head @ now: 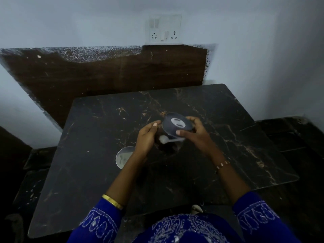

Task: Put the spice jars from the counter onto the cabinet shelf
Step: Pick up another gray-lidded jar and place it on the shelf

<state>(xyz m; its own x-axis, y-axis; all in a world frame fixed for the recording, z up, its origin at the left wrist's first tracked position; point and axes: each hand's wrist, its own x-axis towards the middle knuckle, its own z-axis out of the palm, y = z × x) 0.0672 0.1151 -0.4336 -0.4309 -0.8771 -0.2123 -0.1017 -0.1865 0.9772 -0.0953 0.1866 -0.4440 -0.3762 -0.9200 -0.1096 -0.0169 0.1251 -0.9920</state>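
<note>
Near the middle of the dark marble bench [91, 172], both hands clamp on a spice jar [169, 142]: the right hand [194, 132] pinches its dark lid [176, 124], tilted over the mouth, and the left hand [147, 135] grips its side. A white spoon [169, 139] shows inside. A second, pale-lidded jar [123, 157] stands toward the left edge, partly behind the left forearm.

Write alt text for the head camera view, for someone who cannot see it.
Seen from above, a person's right hand holds a dark lid tilted over a jar with a small white spoon, while the left hand steadies the jar's other side. They work over a black marble-patterned table; a second round lid lies flat beside the left wrist.
</note>
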